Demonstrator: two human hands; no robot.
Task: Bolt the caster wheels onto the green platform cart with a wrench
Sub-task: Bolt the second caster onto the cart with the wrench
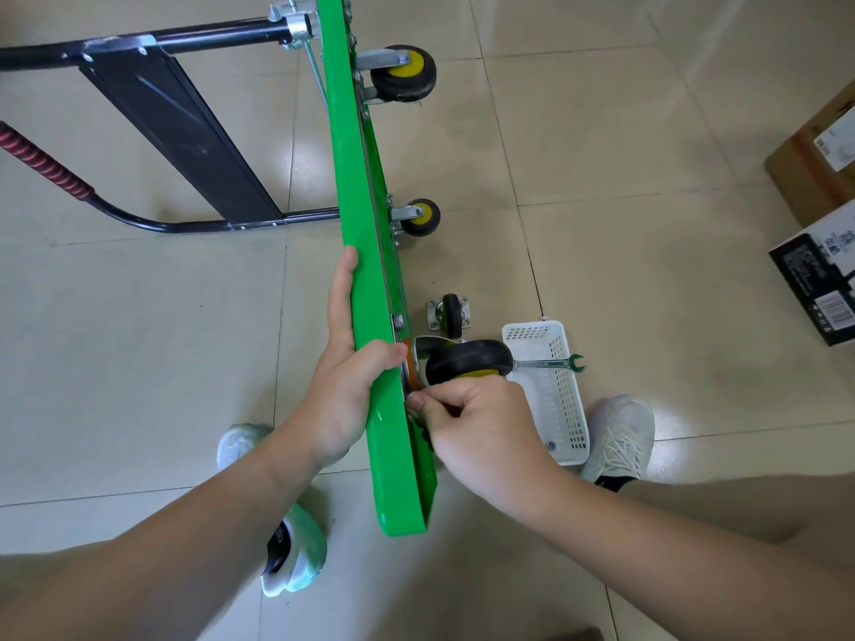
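The green platform cart (pixel 365 233) stands on its long edge on the tiled floor, its underside facing right. My left hand (pixel 349 363) grips its upper rim, thumb over the top. Two black casters with yellow hubs, the far caster (pixel 403 72) and the middle caster (pixel 420 217), are mounted further along. A third caster (pixel 467 360) sits against the underside near me. Just below it my right hand (pixel 476 418) has its fingers curled, pinching something small at the caster plate; what it pinches is hidden. A loose caster (pixel 451 314) lies on the floor. A wrench (pixel 553 363) rests across the white basket (pixel 566 409).
The cart's black folding handle (pixel 176 122) with a red grip (pixel 44 164) lies out to the left. Cardboard boxes (pixel 819 178) stand at the right edge. My shoes (pixel 620 437) are on either side of the cart's near end.
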